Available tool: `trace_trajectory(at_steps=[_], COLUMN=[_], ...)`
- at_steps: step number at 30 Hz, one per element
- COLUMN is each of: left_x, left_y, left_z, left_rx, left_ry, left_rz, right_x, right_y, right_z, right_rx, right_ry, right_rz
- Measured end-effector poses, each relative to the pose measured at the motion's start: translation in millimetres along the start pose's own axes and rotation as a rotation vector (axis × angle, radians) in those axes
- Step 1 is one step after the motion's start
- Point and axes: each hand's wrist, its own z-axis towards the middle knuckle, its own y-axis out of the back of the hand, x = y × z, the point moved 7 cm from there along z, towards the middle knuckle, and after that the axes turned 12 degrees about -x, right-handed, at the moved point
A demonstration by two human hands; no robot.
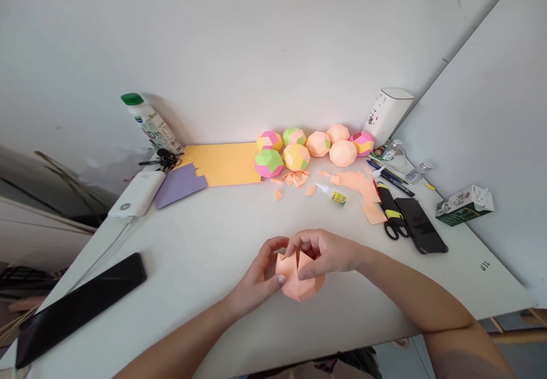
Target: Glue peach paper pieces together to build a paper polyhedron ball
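Note:
A peach-coloured paper ball (299, 289), partly built with pointed flaps along its open top, is between my hands near the table's front edge. My left hand (265, 273) grips its left side, thumb on the front face and fingers behind. My right hand (322, 253) pinches a flap at the upper right, its thumb on the outside and fingers reaching over the top. Parts of the fingers are hidden behind the paper. Beyond the hands lie a small glue bottle (338, 198), loose peach paper pieces (296, 178) and a larger cut peach sheet (356, 182).
Several finished paper balls (296, 157) sit along the wall. Left are yellow card (226, 163), purple card (179, 186), a white bottle (154, 123), a power bank (137, 194) and a black case (85, 305). Right are scissors (392, 211), a phone (421, 225) and a small carton (465, 205).

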Motion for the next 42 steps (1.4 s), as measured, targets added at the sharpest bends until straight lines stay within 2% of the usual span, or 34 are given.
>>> trace_trajectory(at_steps=[7,13,19,21,24,25,27,28,31,34,38,42], left_x=[-9.4,3.9,11.9,16.1,21.3,22.4,23.2,23.0,20.0,18.9,21.8,20.2], left_y=[-7.4,-7.5,-2.0,-2.1,-1.9,-2.0,-2.5,-2.4,-4.5,-1.9,0.1,0.8], left_z=[-2.0,-5.4,-4.5,-4.5,-4.8,-4.8,-4.4,-3.7,-2.0,0.6,2.2,4.6], left_rx=[0.037,0.023,-0.047,-0.049,-0.036,-0.020,0.019,0.033,0.112,0.116,0.115,0.100], left_ry=[-0.011,0.227,0.358,0.424,0.493,0.504,0.514,0.512,0.489,0.460,0.473,0.470], left_rz=[0.019,-0.141,-0.298,-0.334,-0.371,-0.377,-0.385,-0.390,-0.401,-0.410,-0.417,-0.466], right_x=[-7.1,-8.7,-9.8,-0.8,23.9,30.6,37.0,37.4,31.3,20.5,16.5,31.4], right_y=[-0.4,1.6,10.3,24.6,59.9,73.4,102.6,116.5,148.9,167.1,176.4,172.7], right_z=[5.2,8.2,13.1,15.0,11.7,9.5,5.8,4.8,5.5,9.7,10.6,1.6], right_rx=[-0.001,-0.049,-0.140,-0.266,-0.585,-0.696,-0.897,-0.961,-1.051,-1.071,-1.132,-1.218], right_ry=[0.006,0.002,0.018,0.118,0.335,0.367,0.320,0.285,0.226,0.206,0.235,0.318], right_rz=[-0.027,-0.083,-0.176,-0.323,-0.704,-0.852,-1.116,-1.168,-1.217,-1.199,-1.083,-0.930])
